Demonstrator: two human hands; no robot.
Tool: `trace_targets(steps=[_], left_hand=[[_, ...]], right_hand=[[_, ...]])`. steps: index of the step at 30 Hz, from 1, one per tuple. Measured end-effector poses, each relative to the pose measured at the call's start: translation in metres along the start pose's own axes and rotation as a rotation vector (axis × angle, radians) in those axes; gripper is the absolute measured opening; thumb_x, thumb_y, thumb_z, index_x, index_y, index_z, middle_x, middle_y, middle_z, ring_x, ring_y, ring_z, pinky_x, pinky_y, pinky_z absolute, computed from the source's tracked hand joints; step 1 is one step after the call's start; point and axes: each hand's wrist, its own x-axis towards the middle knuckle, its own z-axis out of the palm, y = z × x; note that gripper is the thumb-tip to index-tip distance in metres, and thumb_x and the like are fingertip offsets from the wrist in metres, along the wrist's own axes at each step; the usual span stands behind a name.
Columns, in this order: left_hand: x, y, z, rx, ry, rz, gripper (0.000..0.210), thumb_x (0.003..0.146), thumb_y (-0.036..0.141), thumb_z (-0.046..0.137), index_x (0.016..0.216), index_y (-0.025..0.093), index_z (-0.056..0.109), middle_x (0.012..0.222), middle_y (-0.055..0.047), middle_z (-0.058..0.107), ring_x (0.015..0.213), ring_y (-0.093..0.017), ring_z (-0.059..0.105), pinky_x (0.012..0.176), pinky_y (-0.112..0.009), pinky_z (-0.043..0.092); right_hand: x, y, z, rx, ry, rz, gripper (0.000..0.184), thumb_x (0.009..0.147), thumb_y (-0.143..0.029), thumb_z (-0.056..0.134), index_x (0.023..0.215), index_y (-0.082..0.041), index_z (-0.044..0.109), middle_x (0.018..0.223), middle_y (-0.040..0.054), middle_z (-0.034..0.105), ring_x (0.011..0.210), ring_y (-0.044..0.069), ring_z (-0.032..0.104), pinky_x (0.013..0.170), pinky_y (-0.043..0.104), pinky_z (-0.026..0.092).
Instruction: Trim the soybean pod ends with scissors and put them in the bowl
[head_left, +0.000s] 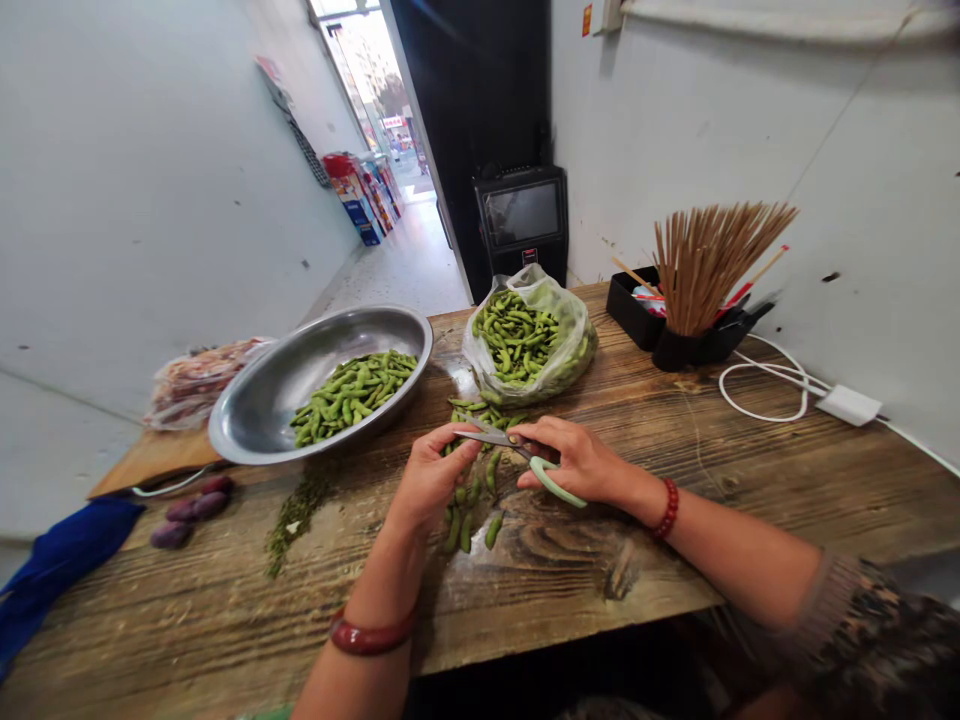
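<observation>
Green-handled scissors (556,482) are gripped in my right hand (581,460), their blades pointing left. At the blade tips, my left hand (431,475) is closed in a pinch around an edamame pod, mostly hidden by the fingers. Loose edamame pods (493,530) lie on the wooden table under and between both hands. Just beyond them stands a clear plastic bag (577,335), open at the top and full of pods. To the left, a wide metal basin (262,385) is tilted and holds a heap of green pods (356,395).
Small green trimmings (296,520) lie beside purple-red, rounded items (193,505) and a blue cloth (67,565) at left. Behind the basin is a filled plastic bag (202,385). Skewers (697,265) stand in a black holder (675,348) at right, near a white cable (761,410).
</observation>
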Motion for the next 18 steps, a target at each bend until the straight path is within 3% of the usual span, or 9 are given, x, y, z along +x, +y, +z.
trace_targets(steps=[10,18], left_hand=[[-0.0018,0.0037,0.0025,-0.067,0.008,-0.043,0.026,0.064,0.032,0.078,0.082,0.015,0.071,0.059,0.003,0.052,0.044,-0.004,0.034,0.039,-0.017,0.024],[-0.0008,0.0094,0.0010,-0.247,-0.005,-0.113,0.024,0.064,0.030,0.079,0.077,0.013,0.066,0.055,0.006,0.046,0.042,-0.001,0.033,0.038,-0.014,0.022]], right_hand=[[-0.0006,-0.0015,-0.0018,-0.031,0.012,-0.040,0.053,0.077,-0.040,0.072,0.124,-0.019,0.058,0.083,0.0029,0.058,0.071,0.014,0.054,0.066,0.026,0.045],[0.0005,0.0030,0.0004,-0.005,0.065,-0.010,0.050,0.077,-0.041,0.073,0.120,-0.019,0.061,0.082,0.0032,0.061,0.069,0.014,0.055,0.065,0.025,0.045]])
